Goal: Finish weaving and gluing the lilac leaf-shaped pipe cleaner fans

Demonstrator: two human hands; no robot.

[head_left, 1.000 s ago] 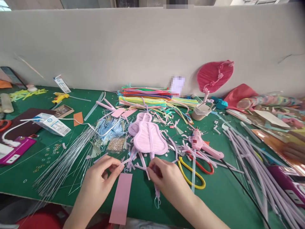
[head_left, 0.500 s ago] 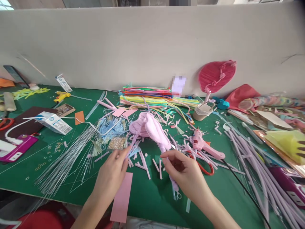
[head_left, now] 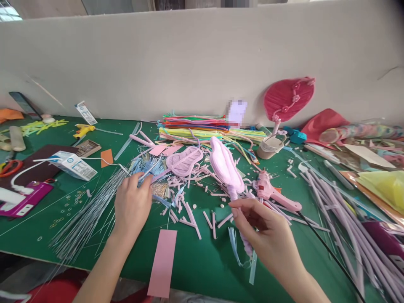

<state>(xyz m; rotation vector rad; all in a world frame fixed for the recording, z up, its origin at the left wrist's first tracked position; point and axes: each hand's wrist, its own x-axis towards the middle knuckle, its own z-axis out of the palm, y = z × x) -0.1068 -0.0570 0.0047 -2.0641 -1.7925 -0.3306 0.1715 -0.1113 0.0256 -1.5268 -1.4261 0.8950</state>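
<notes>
A: Right hand [head_left: 268, 235], pose?
B: The forearm comes in from the lower right. Thumb and fingers are pinched shut round the fuzzy lilac stem of a pink ribbed leaf-shaped fan [head_left: 226, 167]. The fan is lifted off the green desk [head_left: 202, 261], with its blade tilted up and away to the left. A single pale blue tassel [head_left: 235, 246] shows at the stem's end, beside the hand.

A: Left hand [head_left: 132, 204]?
B: The arm comes straight in from the bottom. The palm is down and the fingers are spread and open, gripping nothing. The fingertips rest on a tuft of pale blue thread tassels [head_left: 150, 166], just beside a spread of thin silver wires [head_left: 85, 214].

A: Materials around them?
B: A second pink padded fan blade [head_left: 184, 160] lies flat just past the left hand, with the same ribbed stitching and a soft look. Short cut pieces of pink chenille stem [head_left: 189, 210] are scattered between the hands. A flat matte pink paper strip [head_left: 162, 263] lies at the near edge, between the forearms. A glossy pink plastic glue gun [head_left: 273, 194] sits just right of the held fan. A stack of bright fuzzy pipe cleaners [head_left: 195, 126] lies at the back, by the plain grey partition [head_left: 189, 63].
</notes>
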